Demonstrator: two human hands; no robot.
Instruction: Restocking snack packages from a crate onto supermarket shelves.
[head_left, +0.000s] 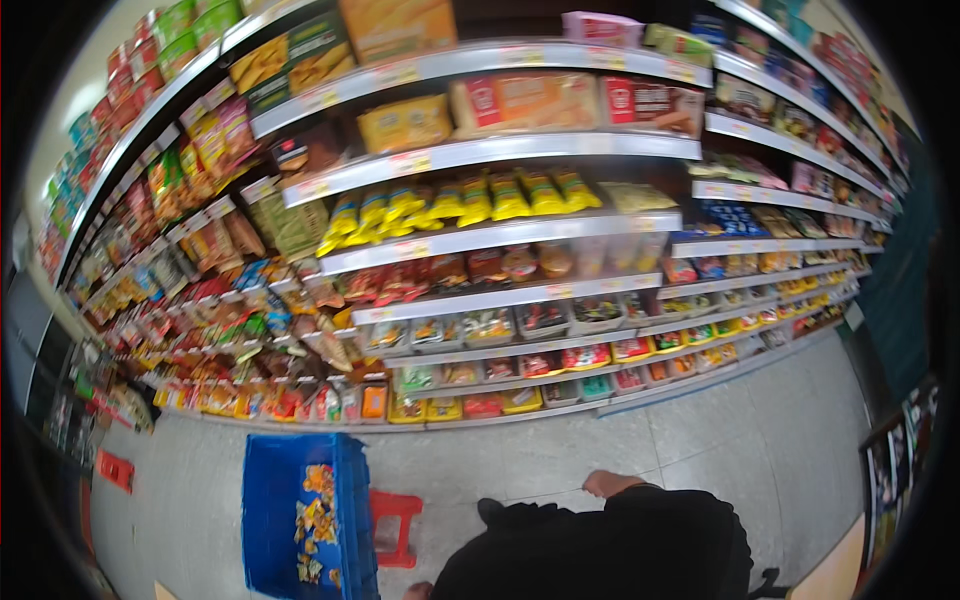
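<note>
My right hand (604, 482) hangs over the tiled floor beyond my dark clothing. Its fingers blur together, and nothing held shows in it. At the bottom edge a small part of my left hand (418, 591) appears, close to the right side of a blue plastic crate (281, 495). Most of that hand is cut off by the frame. Several small wrapped snack packets (319, 514) lie in the crate, mostly along its right side. A red plastic stool (405, 529) shows partly beside and beneath the crate.
Shelves (495, 250) of packaged snacks curve across the front, with yellow packets (476, 201) on a middle shelf and small plastic bins (541, 319) of sweets lower down. A red object (115, 471) stands at left. Another rack (892, 480) and a light wooden edge (832, 562) are at right.
</note>
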